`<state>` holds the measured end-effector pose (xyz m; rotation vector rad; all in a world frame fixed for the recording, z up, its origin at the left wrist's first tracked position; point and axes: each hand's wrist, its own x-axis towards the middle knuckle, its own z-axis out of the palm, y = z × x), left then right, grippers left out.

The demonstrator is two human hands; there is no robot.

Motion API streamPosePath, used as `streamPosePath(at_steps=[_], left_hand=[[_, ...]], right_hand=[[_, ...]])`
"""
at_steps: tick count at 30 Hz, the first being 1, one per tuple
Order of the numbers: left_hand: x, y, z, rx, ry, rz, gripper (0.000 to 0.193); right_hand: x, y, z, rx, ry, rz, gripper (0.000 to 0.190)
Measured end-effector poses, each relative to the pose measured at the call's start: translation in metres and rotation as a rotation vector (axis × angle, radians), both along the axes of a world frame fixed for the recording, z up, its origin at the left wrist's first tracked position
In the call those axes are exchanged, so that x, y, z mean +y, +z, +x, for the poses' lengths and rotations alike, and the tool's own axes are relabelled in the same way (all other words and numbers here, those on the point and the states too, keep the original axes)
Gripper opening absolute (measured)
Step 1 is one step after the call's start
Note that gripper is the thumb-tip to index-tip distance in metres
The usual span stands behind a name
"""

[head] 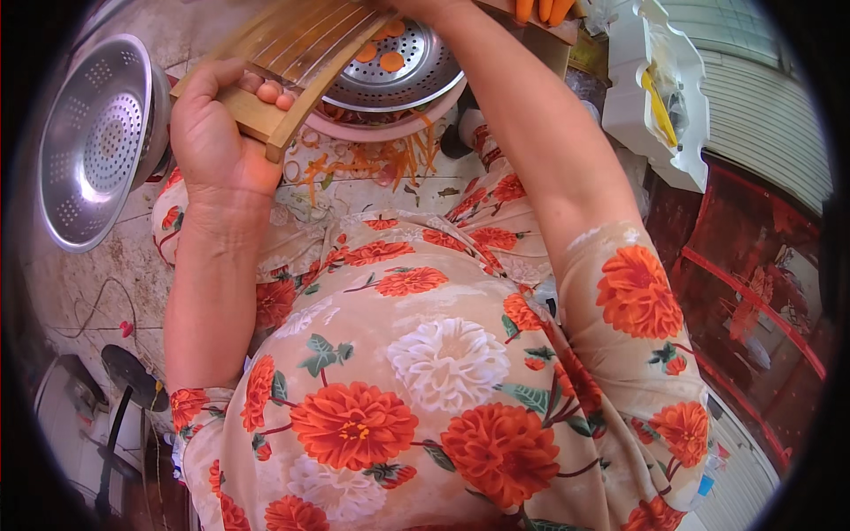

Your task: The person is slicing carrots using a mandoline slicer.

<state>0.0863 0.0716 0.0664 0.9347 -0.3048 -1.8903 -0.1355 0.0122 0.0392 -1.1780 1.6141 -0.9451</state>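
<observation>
My left hand [216, 129] grips the near end of a wooden-framed slicer [255, 116], its fingers curled through the opening behind the end bar. Long grooves run along the slicer's board, which slants up and away from me. Over its far part, at the top edge of the picture, lies my right hand [425, 6]; most of it is cut off, so its grip is hidden. Below the slicer a perforated metal colander [425, 83] holds several round carrot slices [392, 62]. That colander rests on a pink basin [362, 131] with vegetable scraps in it.
To the left, another metal colander [99, 143] leans tilted. Orange peelings [372, 162] litter the tiled floor. Whole carrots [544, 10] lie at the top right, near a white foam box [627, 99]. A thin cord [99, 299] and a black round-based stand [136, 378] are at lower left.
</observation>
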Motion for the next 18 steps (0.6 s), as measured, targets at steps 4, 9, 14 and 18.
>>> streamPosePath(at_steps=[4, 9, 14, 18], left_hand=[[0.0, -0.003, 0.006, -0.002, 0.009, 0.013, 0.012], [-0.005, -0.004, -0.007, -0.05, 0.032, 0.028, 0.013], [-0.005, -0.008, 0.001, -0.043, 0.008, 0.02, 0.013], [0.001, -0.006, -0.006, -0.082, 0.016, 0.004, 0.013]], right_hand=[[0.029, 0.029, 0.04, 0.35, 0.179, -0.506, 0.032], [-0.007, -0.007, -0.015, -0.009, 0.034, -0.014, 0.039], [0.025, 0.02, 0.036, 0.404, 0.116, -0.355, 0.041], [0.014, 0.006, 0.016, 0.452, 0.065, -0.354, 0.035]])
